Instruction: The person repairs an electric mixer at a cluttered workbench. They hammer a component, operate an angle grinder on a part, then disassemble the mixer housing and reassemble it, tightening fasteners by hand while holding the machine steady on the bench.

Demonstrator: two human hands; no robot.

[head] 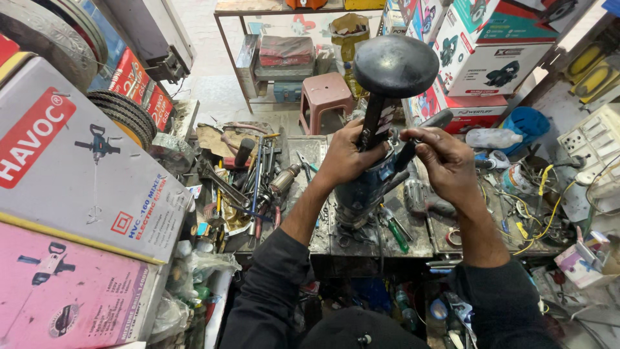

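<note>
A blue power tool (363, 194) stands upright on the metal workbench (413, 242), with a black stem and a round black knob (395, 66) at its top. My left hand (345, 155) is wrapped around the stem just above the blue body. My right hand (442, 161) grips a dark screwdriver-like tool (426, 129) whose tip points into the tool's upper part beside the stem. Both sleeves are dark.
Several wrenches, pliers and a hammer (248, 178) are piled on the bench's left. A green-handled screwdriver (395, 234) lies near the tool's base. Large cardboard boxes (77, 174) crowd the left, more boxes (494, 52) the back right. A pink stool (324, 97) stands behind; wires (546, 207) tangle at right.
</note>
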